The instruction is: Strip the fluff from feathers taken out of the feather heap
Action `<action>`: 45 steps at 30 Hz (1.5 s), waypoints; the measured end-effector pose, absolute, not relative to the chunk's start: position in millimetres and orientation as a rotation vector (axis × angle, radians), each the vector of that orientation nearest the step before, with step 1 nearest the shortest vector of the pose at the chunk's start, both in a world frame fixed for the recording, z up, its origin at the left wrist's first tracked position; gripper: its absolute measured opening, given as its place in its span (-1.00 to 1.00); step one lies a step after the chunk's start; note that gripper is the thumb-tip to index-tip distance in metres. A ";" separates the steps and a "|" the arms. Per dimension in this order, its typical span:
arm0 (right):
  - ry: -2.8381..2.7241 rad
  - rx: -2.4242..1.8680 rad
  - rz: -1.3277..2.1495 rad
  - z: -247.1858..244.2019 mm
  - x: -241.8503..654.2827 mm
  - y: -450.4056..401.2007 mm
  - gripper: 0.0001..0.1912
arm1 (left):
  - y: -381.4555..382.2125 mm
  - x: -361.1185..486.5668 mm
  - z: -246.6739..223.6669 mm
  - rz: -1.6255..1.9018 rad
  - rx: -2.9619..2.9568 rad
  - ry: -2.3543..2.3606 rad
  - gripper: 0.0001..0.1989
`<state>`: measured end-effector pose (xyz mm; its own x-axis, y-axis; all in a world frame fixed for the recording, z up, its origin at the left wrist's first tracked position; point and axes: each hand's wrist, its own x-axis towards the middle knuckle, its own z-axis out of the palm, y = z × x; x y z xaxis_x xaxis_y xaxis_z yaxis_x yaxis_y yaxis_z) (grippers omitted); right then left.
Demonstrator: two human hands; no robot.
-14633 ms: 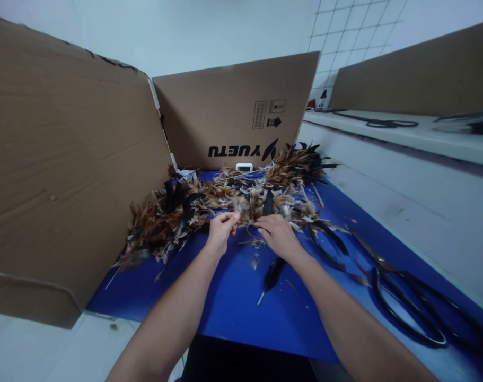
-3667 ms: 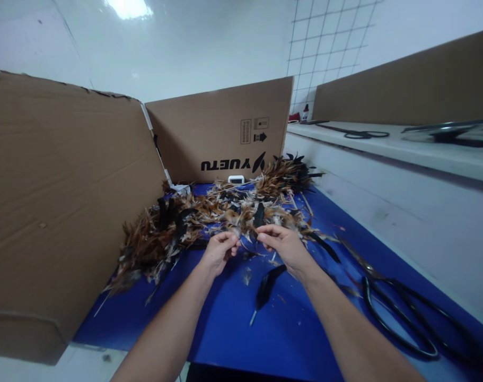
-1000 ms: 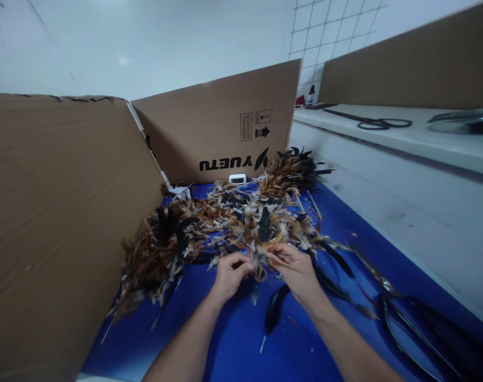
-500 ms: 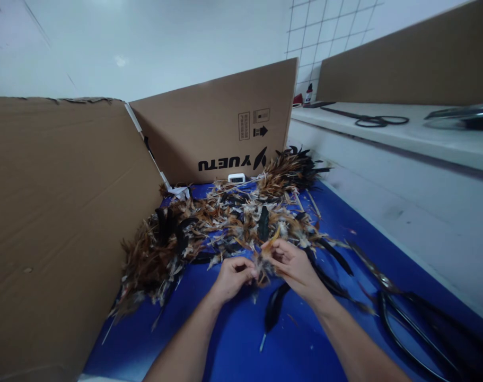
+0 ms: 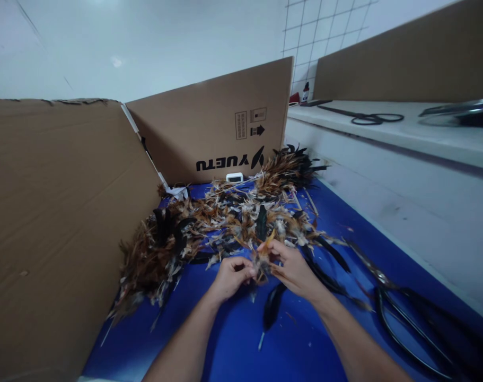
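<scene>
My left hand (image 5: 234, 276) pinches the lower left side of a small tuft of grey and brown feathers (image 5: 261, 267). On its other side, my right hand (image 5: 287, 261) holds the same tuft, with an orange-tipped feather rising from between thumb and forefinger. Both hands are just above the blue table (image 5: 241, 345). Beyond them spreads a loose layer of brown, white and black feathers (image 5: 209, 217). A single black feather (image 5: 272, 310) lies below my right hand, its pale quill toward me.
Large open scissors (image 5: 380, 278) lie at the right. Feather bundles rest at the left (image 5: 146, 265) and back right (image 5: 289, 167). Cardboard panels (image 5: 209, 116) stand left and behind, a small white device (image 5: 235, 178) before the back one. Smaller scissors (image 5: 360, 115) lie on the white ledge (image 5: 436, 132).
The view has shifted slightly. Both hands stay at the tuft, and the fingers of my right hand have moved a little around it.
</scene>
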<state>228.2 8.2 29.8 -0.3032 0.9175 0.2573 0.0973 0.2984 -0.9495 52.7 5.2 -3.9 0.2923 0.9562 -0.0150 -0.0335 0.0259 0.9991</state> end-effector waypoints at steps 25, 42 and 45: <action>-1.766 -0.941 1.139 30.8 229.6 7.0 -0.91 | 7.9 50.2 -7.0 0.939 1.354 0.958 -0.62; -1.536 -1.059 1.027 21.2 233.6 18.8 -0.78 | 11.4 45.5 -11.3 1.025 1.338 0.984 -0.71; -1.490 -1.107 0.990 20.0 236.1 21.3 -0.78 | 12.6 43.6 -9.0 1.109 1.293 1.000 -0.72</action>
